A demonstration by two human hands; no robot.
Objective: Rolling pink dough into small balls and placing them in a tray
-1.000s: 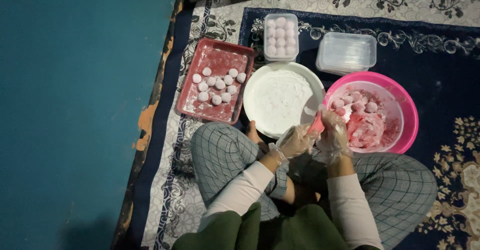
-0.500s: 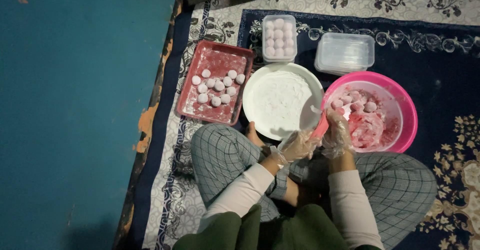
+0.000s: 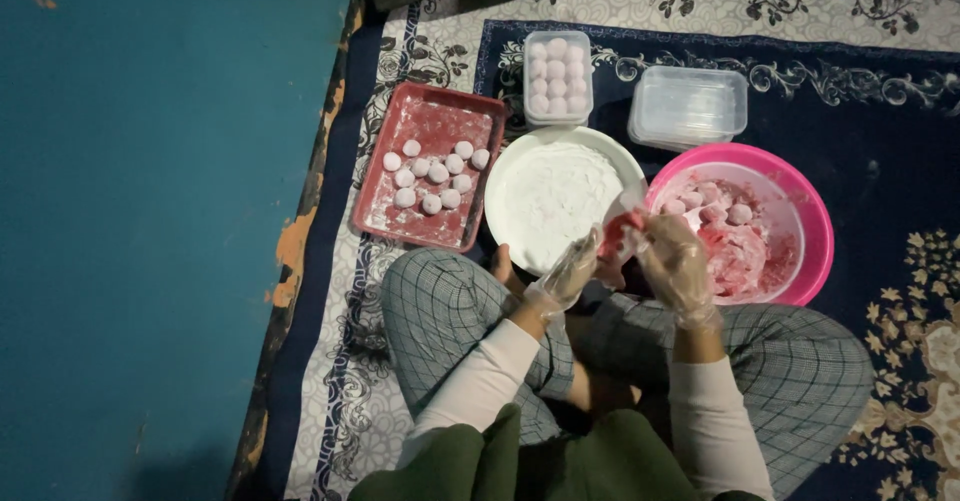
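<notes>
Both my hands wear clear plastic gloves and meet over my lap. My left hand (image 3: 568, 273) and my right hand (image 3: 676, 264) together pinch a small lump of pink dough (image 3: 618, 233) between their fingertips. Just beyond them stands a white plate of white flour (image 3: 560, 196). At the right, a pink bowl (image 3: 812, 223) holds pink dough and several floured balls. A red tray (image 3: 437, 121) at the left carries several floured dough balls (image 3: 432, 173).
A clear lidded box of dough balls (image 3: 558, 77) and an empty clear box (image 3: 688, 107) sit behind the plate on the patterned dark blue rug (image 3: 880, 151). My crossed legs in checked trousers (image 3: 440, 311) fill the foreground. Teal floor (image 3: 150, 211) lies to the left.
My hands stayed together at the bowl's near rim, working the pink lump; the fingers shifted slightly. Nothing else moved.
</notes>
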